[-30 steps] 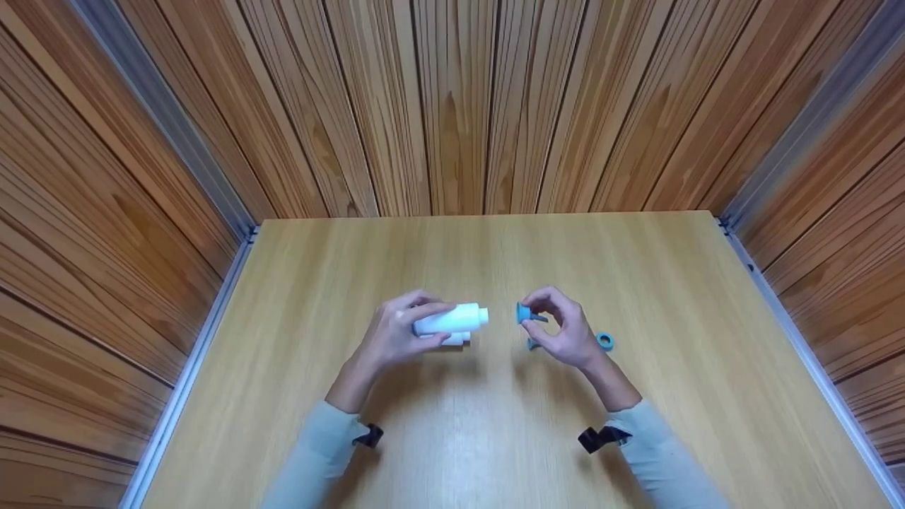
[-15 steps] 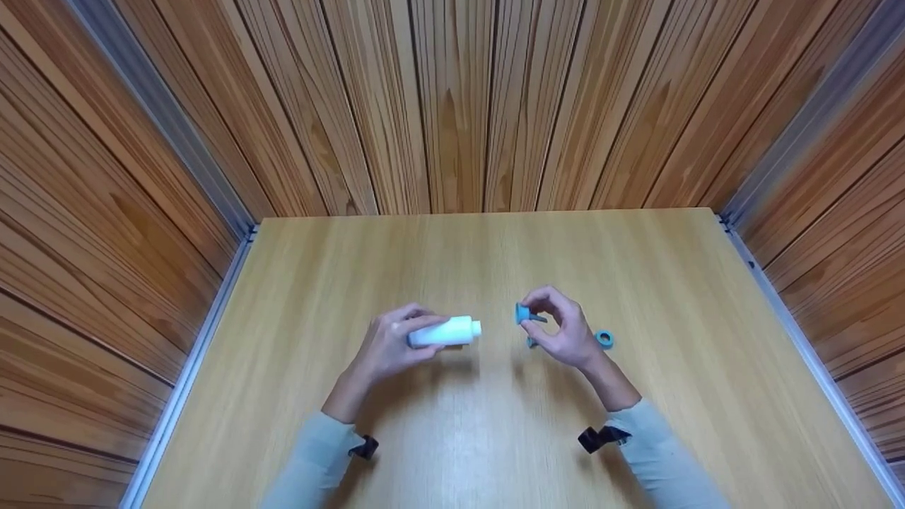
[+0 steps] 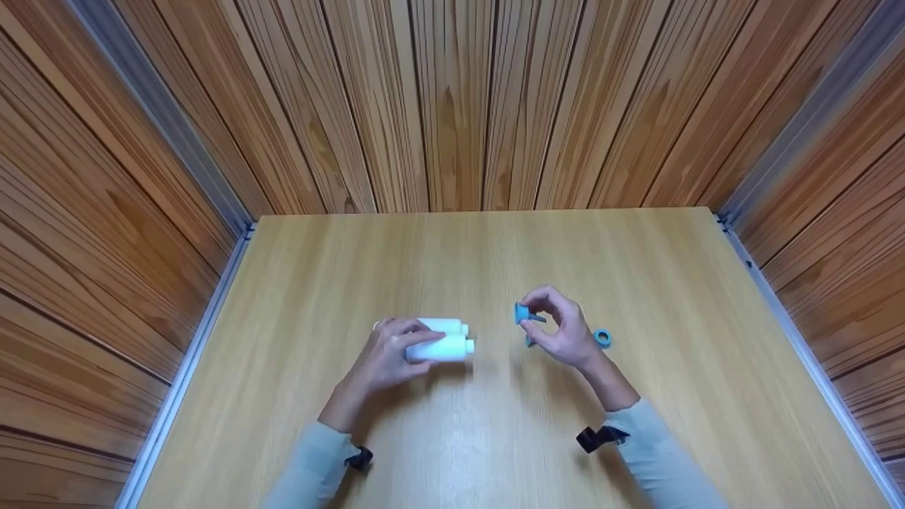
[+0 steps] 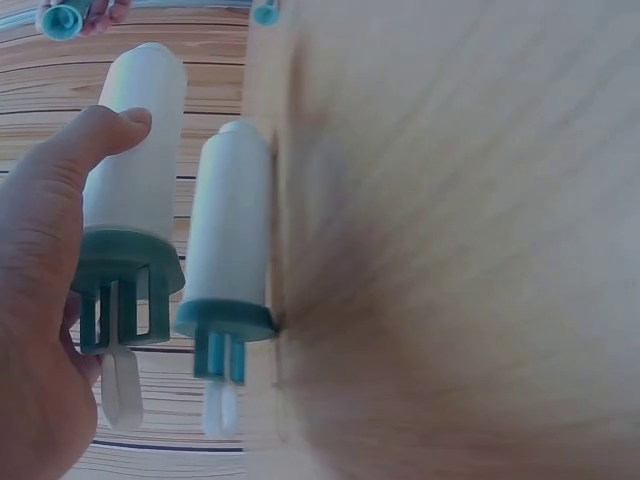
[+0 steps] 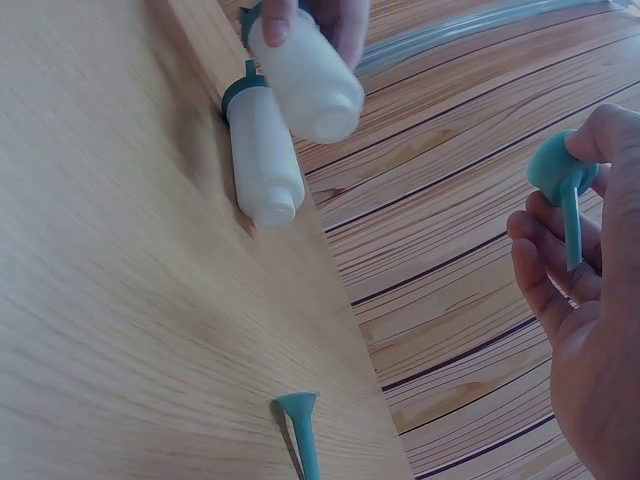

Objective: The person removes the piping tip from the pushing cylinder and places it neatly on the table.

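My left hand (image 3: pixel 382 353) grips a white syringe-like tube (image 3: pixel 442 348), its narrow tip to the right; the left wrist view shows its teal flanged end (image 4: pixel 125 260) and white plunger (image 4: pixel 120 390). A matching white tube (image 5: pixel 265 155) lies on the table just beyond it; in the head view the hand covers part of it. My right hand (image 3: pixel 562 329) pinches a teal cup-shaped nozzle (image 5: pixel 553 165) with a thin spout, wide mouth toward the tubes and apart from them. Below that hand a second teal nozzle (image 5: pixel 300 425) lies on the table, mostly hidden in the head view.
A teal ring-shaped part (image 3: pixel 602 338) lies right of my right hand. Wood-panelled walls (image 3: pixel 452 106) enclose the wooden table (image 3: pixel 452 261) at the back and sides, with metal rails (image 3: pixel 191 367) along its sides.
My left hand has brought its tube down the head view, toward me, and slightly left, so the other tube now shows beyond it. The right hand and its nozzle stay almost still.
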